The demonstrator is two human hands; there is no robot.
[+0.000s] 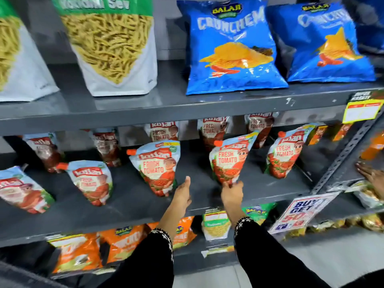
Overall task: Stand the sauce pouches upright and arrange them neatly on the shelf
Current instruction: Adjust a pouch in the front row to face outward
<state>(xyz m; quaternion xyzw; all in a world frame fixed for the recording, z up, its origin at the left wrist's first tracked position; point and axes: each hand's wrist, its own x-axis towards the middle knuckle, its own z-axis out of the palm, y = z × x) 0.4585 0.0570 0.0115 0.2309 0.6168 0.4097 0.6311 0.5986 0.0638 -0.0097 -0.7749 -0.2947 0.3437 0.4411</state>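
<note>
1. Head view is filled by a grey middle shelf (133, 196) on which tomato sauce pouches are spread in two loose rows, most of them leaning.
2. The right hand (231, 193) is seen reaching to the bottom edge of the tilted pouch (229, 161); its fingertips (227, 186) appear closed on that lower corner in a pinch, though the exact contact is blurred.
3. From those fingertips the pouch rises up and away, its long axis slanted so that the top is carried to the right of the fingers and the orange spout (218, 143) sits above them, slightly left.
4. The left hand (182, 194) is held open just left of the right hand, fingers together and extended, nothing gripped; the neighbouring pouch (159, 167) is found just above and left of its fingertips, very close, contact not discernible.
5. The tilted pouch is judged nearer to the right hand, so the righting move is best made from there: the top must be swung back leftwards over the pinched base.
6. A third pouch (285, 152) is seen further right of the fingers, well apart, also leaning right.
7. Another person's hand (372, 176) is seen at the far right edge, well apart from both hands.
</note>
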